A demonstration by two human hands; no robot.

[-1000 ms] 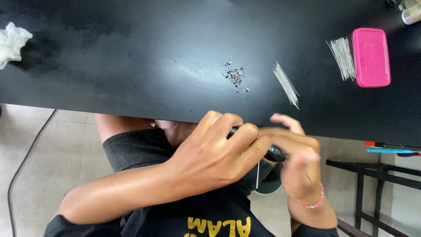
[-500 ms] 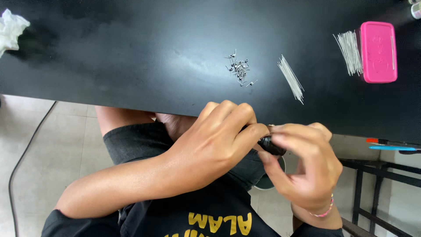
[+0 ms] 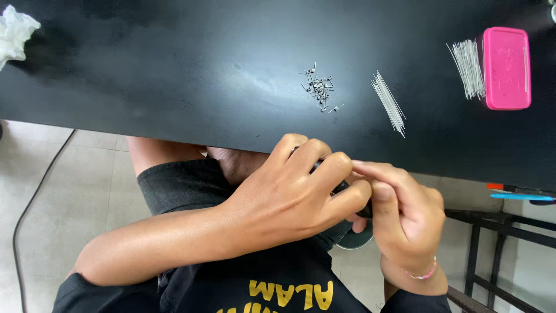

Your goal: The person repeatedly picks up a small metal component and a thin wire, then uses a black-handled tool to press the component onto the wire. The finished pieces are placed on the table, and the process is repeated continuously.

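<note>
pkg: pink rect. case (image 3: 507, 68) w/ rounded corners | lying flat on black table (image 3: 174, 75), far right, by wire bundle (image 3: 468, 68) | labels/signs/screens: none showing

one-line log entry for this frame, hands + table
left hand: grips dark tool | right hand: fingers on tool | table: bent-wire pile, wire bundle, pink case

The left hand (image 3: 289, 194) covers nearly all of a dark tool (image 3: 341, 186); only slivers show between the fingers, so its kind cannot be told. The right hand (image 3: 405, 217) hides the tool's far end. Past the hands, on the table (image 3: 174, 75), the small metal bits (image 3: 319, 88) are too tiny to identify. At the table's left end a white wad (image 3: 14, 32) is cut by the frame edge. Right of the hands, coloured pens (image 3: 518, 191) are cut off too.
</note>
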